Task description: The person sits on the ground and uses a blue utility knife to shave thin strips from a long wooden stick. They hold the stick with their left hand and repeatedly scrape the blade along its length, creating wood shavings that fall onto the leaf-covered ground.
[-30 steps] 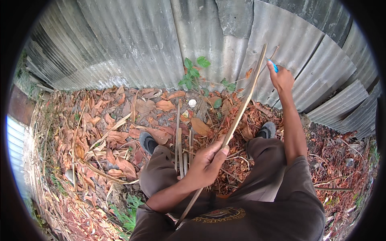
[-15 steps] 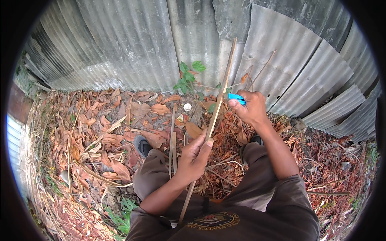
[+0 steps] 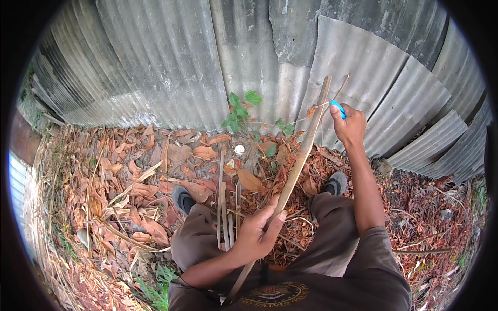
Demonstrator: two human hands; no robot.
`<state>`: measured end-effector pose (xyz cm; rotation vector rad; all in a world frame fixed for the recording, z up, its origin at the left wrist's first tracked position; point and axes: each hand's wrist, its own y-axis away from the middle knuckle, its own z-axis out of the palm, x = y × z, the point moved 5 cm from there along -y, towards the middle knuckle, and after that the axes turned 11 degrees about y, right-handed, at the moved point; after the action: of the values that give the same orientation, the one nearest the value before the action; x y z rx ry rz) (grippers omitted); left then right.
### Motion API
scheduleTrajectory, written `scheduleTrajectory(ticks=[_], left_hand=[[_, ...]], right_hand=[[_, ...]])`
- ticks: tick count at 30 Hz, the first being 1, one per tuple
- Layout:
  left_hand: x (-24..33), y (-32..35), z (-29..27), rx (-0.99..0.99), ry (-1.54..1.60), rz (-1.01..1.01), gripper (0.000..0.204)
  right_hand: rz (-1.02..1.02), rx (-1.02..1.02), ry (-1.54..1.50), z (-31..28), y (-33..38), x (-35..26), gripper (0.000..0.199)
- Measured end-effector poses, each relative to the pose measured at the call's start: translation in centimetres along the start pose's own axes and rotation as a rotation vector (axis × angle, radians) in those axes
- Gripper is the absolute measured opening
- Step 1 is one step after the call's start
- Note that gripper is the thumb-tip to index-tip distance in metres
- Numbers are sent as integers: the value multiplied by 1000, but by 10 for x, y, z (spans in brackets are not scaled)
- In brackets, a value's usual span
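My left hand grips a long, pale bamboo strip near its lower part. The strip slants up and to the right, from my lap toward the metal wall. My right hand is raised at the strip's upper end and holds a small tool with a blue handle against the strip. A thin sliver curls off the strip by the tool. Several split bamboo strips lie on the ground between my knees. I sit with both legs spread, dark shoes on the dry leaves.
A corrugated metal wall stands right in front. Dry brown leaves and reddish shavings cover the ground. A small green plant grows at the wall's foot. A small white object lies beside it.
My right hand with the blue-handled tool dropped toward the middle of the strip half a second ago and is now back up at its top end. The left hand kept its grip.
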<state>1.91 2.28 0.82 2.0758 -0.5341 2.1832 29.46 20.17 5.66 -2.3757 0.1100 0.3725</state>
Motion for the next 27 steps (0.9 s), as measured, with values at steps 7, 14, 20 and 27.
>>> scheduleTrajectory(ticks=[7, 14, 20, 27], left_hand=[[-8, -28, -22, 97, 612, -320, 42], [-8, -31, -8, -4, 662, -331, 42], [-10, -31, 5, -81, 662, -329, 42], [-11, -31, 8, -46, 601, -323, 42]], right_hand=[[-167, -174, -298, -8, 49, -43, 72], [-322, -246, -332, -14, 63, -86, 70], [-291, -215, -327, -7, 59, -77, 68], [-360, -133, -230, -16, 55, -74, 68]])
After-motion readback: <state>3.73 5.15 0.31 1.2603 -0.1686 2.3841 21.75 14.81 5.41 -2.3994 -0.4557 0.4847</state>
